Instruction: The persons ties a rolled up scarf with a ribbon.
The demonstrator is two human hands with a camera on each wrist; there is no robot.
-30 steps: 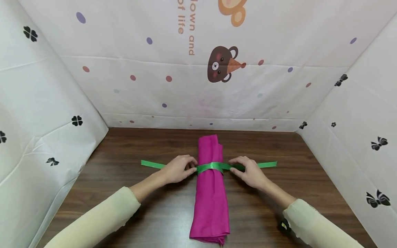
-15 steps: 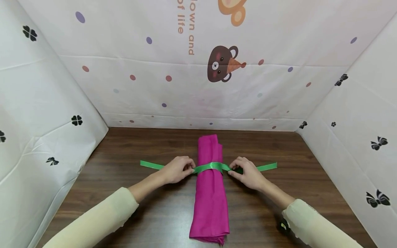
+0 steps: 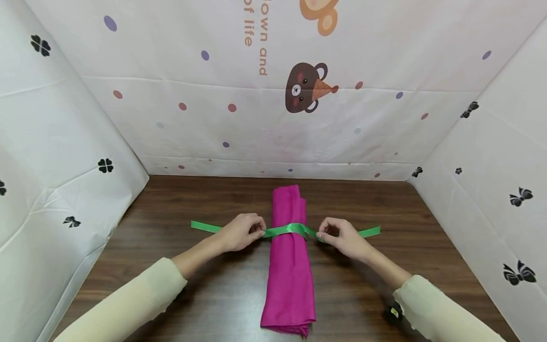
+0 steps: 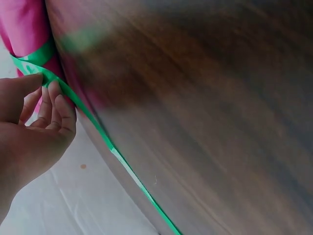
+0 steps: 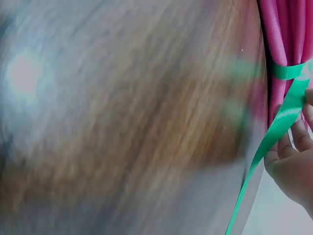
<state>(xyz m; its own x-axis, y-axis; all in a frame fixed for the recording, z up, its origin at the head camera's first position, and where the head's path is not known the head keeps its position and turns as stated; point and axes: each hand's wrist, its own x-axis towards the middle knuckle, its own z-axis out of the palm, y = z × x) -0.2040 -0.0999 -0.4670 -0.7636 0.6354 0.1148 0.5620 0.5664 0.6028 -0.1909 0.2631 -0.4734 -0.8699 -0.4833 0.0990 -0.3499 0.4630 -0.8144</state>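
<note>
Pinched btwn thumb & fingertips of L hand (image 3: 239,232) and R hand (image 3: 345,239), flat shiny green ribbon (image 3: 283,231) runs out both sides of rolled magenta cloth (image 3: 289,280) it wraps, prob. so pull is even. Cloth lies lengthwise on brown wood-grain table (image 3: 205,197), one end near far edge; ribbon tails point twd L/R edges.

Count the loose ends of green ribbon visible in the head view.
2: one ribbon end sticks out past the left hand, the other end past the right hand. Any further end beneath the fuchsia cloth roll would be hidden.
</note>
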